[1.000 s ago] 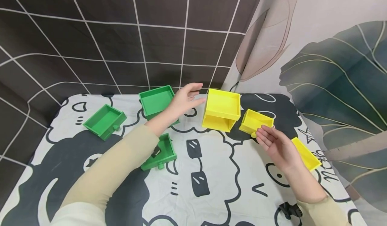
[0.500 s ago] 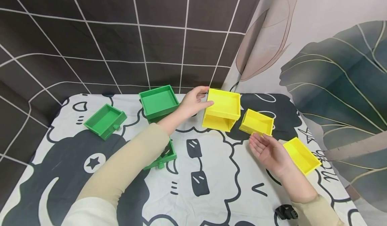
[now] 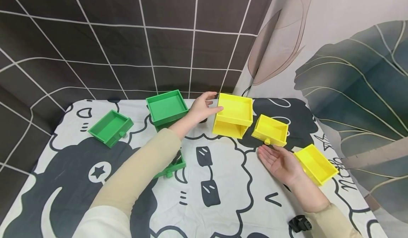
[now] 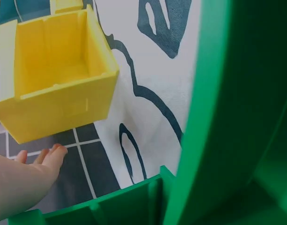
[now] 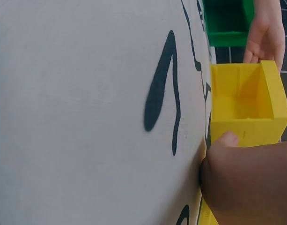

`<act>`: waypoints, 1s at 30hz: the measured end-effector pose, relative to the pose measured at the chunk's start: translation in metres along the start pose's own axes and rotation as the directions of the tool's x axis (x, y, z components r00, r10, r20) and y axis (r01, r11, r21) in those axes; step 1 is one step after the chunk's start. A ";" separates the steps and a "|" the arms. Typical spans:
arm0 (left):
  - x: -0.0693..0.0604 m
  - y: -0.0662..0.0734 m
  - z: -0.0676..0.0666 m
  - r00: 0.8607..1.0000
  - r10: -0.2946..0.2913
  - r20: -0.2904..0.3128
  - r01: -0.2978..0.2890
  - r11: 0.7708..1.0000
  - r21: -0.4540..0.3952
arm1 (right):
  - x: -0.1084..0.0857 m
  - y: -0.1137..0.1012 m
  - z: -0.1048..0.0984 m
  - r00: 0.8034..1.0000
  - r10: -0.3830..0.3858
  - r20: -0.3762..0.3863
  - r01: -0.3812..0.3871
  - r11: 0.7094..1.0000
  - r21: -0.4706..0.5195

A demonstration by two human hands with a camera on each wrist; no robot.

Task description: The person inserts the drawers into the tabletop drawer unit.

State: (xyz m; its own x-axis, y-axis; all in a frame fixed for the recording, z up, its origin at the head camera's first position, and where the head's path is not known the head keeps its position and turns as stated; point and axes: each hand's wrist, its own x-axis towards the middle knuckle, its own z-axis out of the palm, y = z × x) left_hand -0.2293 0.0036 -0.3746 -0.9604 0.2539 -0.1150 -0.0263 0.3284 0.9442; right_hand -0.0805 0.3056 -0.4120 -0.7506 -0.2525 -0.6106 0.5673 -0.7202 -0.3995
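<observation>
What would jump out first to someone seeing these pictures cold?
Probably the bright yellow box near the far edge of the patterned cloth, with the left hand at its left side. Next, the green box farther left, and two yellow drawers at right, beside the right hand.

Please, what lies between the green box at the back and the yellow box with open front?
In the head view, the left hand lies between the green box and the yellow box, with patterned cloth visible below it.
</observation>
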 end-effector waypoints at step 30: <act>0.011 -0.008 0.002 0.989 0.066 0.135 -0.065 0.998 -0.015 | 0.015 -0.010 0.000 0.988 0.009 -0.156 0.024 0.978 0.209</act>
State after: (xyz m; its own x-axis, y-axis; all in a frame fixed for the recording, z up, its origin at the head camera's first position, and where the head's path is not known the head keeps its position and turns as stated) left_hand -0.2392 0.0056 -0.3842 -0.9139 0.3952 -0.0930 0.0318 0.2980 0.9540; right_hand -0.0973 0.3088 -0.4165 -0.6835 -0.1547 -0.7134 0.4653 -0.8453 -0.2624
